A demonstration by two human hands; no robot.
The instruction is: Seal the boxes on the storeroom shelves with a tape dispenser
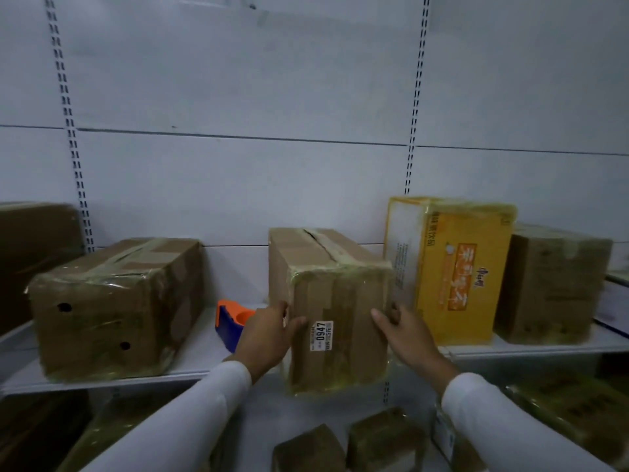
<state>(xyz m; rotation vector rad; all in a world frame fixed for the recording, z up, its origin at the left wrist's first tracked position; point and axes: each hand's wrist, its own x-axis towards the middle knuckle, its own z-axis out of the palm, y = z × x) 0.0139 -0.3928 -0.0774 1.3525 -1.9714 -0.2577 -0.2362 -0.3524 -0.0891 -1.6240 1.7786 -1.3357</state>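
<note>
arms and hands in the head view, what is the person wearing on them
Both arms wear long white sleeves that end at the wrists, plain, with no visible markings or cuff buttons. The left hand and right hand are bare: no gloves, and no rings, watch or bands can be seen in this view.

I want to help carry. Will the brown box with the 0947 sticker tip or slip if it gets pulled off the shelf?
The box already overhangs the shelf edge, so it may tip forward. Its shiny tape wrap probably feels slippery. Left hand and right hand grip both sides, suggesting some weight.
</note>
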